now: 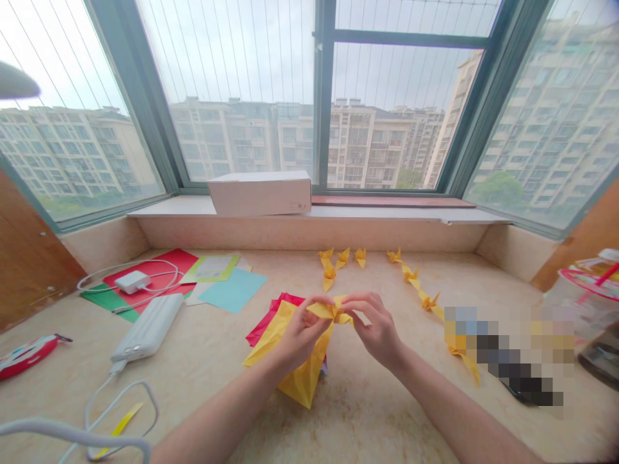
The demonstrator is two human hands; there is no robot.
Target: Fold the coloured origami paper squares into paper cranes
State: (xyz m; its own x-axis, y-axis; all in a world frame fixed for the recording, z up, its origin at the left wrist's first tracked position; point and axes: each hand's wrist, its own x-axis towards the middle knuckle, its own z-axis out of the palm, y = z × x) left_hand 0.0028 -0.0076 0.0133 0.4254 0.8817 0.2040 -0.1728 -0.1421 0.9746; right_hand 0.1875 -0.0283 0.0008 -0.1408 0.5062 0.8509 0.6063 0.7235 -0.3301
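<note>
My left hand (300, 335) and my right hand (376, 330) meet above the stone table, both pinching a small folded yellow paper piece (333, 311) between their fingertips. Under my hands lies a stack of yellow paper sheets (300, 377) on top of red sheets (271, 316). Several finished yellow origami cranes stand further back: one group (338, 259) near the sill, and a curved row (420, 289) running to the right.
A white power bank (147, 327) with a white cable (116, 403) lies at the left, by a white charger (132, 281) on red, green and blue sheets (232, 290). A white box (261, 192) sits on the window sill. A plastic container (585, 290) stands at the right.
</note>
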